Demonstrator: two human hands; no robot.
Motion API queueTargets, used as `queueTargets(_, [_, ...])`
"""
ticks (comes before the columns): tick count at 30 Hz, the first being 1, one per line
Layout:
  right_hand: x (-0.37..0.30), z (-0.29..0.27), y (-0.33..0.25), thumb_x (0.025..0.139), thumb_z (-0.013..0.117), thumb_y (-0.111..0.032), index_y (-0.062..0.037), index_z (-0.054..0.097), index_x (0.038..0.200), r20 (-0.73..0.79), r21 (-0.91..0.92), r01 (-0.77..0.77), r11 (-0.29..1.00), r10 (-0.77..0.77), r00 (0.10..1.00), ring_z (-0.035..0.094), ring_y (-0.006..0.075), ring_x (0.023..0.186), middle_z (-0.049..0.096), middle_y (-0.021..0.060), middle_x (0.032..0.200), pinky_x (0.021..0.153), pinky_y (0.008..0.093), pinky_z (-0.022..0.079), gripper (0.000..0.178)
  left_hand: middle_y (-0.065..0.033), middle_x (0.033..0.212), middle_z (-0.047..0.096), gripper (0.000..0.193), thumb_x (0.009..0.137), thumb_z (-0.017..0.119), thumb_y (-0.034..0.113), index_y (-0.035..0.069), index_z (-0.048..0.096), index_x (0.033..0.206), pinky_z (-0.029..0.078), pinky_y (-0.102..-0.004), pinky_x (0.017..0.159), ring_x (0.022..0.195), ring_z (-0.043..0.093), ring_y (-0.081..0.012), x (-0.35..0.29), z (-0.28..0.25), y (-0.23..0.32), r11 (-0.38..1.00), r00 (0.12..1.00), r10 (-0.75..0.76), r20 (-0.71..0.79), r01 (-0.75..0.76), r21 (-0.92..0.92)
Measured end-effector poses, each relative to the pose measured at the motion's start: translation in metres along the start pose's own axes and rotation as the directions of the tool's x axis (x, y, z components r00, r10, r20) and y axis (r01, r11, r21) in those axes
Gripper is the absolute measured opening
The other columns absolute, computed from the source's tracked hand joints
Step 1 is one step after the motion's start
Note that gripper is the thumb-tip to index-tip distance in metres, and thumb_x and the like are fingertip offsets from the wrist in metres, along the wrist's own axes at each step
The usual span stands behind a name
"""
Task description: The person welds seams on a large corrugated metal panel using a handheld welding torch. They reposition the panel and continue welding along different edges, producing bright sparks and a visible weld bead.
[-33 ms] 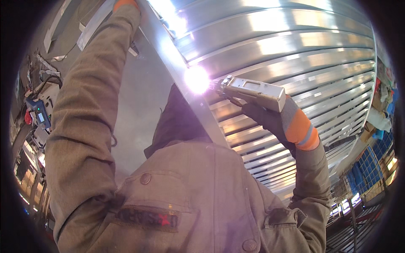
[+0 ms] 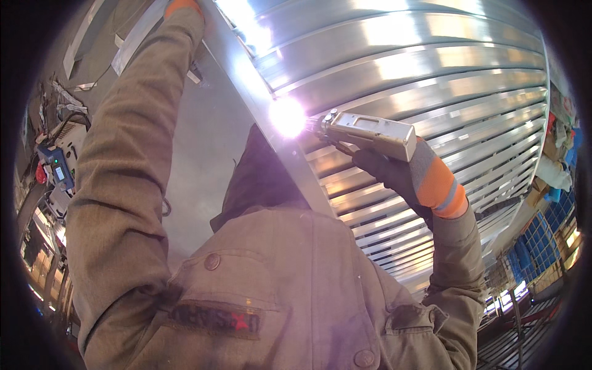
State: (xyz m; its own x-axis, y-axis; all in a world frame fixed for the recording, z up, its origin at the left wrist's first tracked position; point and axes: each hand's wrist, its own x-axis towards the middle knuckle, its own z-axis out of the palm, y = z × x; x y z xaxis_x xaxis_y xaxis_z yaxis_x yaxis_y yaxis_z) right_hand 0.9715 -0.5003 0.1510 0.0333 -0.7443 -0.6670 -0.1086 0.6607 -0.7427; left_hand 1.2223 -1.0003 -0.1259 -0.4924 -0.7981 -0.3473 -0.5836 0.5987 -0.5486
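Note:
My right hand [image 2: 394, 179], in a dark glove with an orange and grey cuff, is closed round a silver, boxy welding torch [image 2: 373, 134]. The torch's nozzle points left at a glaring white-violet spot [image 2: 288, 117], which hides the metal beneath it. The spot lies on a long metal edge strip [image 2: 246, 86] running diagonally alongside a panel of parallel shiny slats [image 2: 431, 68]. My left arm stretches up to the top left, where only the orange cuff of my left hand [image 2: 184, 6] shows; its fingers are out of the picture beside the strip's far end.
A flat grey surface [image 2: 200, 160] lies between my left arm and the strip. At the far left stand a blue device with a small lit screen [image 2: 60, 172] and some cables. A blue mesh-fronted stack [image 2: 542, 246] and assorted items line the right edge.

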Motion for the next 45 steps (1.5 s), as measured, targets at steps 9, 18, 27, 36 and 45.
queueTargets(9, [-0.001,0.008,-0.018,0.103,0.08,-0.027,-0.0078,0.074,0.14,-0.031,-0.116,-0.039,0.992,0.035,0.999,0.075,0.0217,0.103,0.08,0.0096,0.116,0.085,0.0361,0.061,0.041,-0.0133,0.158,0.062,0.049,0.113,0.055,0.035,0.008,0.059,0.154,0.047,-0.0376,0.118,0.146,0.057,-0.0296,0.005,-0.003,0.0,1.0,0.999,0.017,-0.049,-0.018,-0.017])
queueTargets(18, [-0.11,0.052,0.002,0.094,0.089,-0.023,-0.0012,0.068,0.124,-0.261,-0.584,0.165,0.795,-0.376,0.889,0.075,0.029,0.079,0.071,0.0136,0.096,0.071,0.0386,0.059,0.042,-0.0135,0.159,0.061,0.05,0.114,0.054,0.036,0.007,0.058,0.155,0.046,-0.0375,0.119,0.148,0.056,-0.0296,-0.012,-0.006,0.005,0.98,0.993,-0.056,-0.106,0.035,-0.194])
queueTargets(27, [-0.191,0.128,0.071,0.084,0.085,-0.016,0.0026,0.065,0.134,-0.452,-0.583,0.11,0.805,-0.434,0.779,0.075,0.04,0.1,0.074,0.0213,0.113,0.091,0.0448,0.06,0.057,-0.0112,0.146,0.063,0.049,0.115,0.052,0.04,0.007,0.061,0.15,0.047,-0.0356,0.112,0.136,0.058,-0.0263,-0.235,0.006,0.077,0.255,0.957,-0.29,0.014,0.091,-0.963])
queueTargets(36, [-0.222,0.215,0.133,0.092,0.069,-0.017,-0.005,0.064,0.132,-0.519,-0.711,0.009,0.703,-0.533,0.669,0.069,0.0327,0.109,0.07,0.0118,0.114,0.093,0.0475,0.052,0.042,-0.011,0.135,0.069,0.062,0.109,0.068,0.049,0.002,0.056,0.148,0.056,-0.0495,0.107,0.124,0.068,-0.0288,-0.652,-0.18,0.161,-0.724,0.767,0.518,-0.379,0.157,-0.672])
queueTargets(45, [-0.336,0.233,0.218,0.093,0.074,-0.03,-0.0108,0.051,0.162,-0.428,-0.864,-0.044,0.501,-0.686,0.588,0.05,0.0399,0.149,0.054,0.0186,0.161,0.127,0.0595,0.034,0.075,-0.014,0.124,0.074,0.038,0.102,0.074,0.015,-0.002,0.066,0.136,0.063,-0.0431,0.094,0.11,0.074,-0.0257,-0.771,-0.214,0.175,-0.693,0.802,0.573,-0.169,0.363,-0.623])
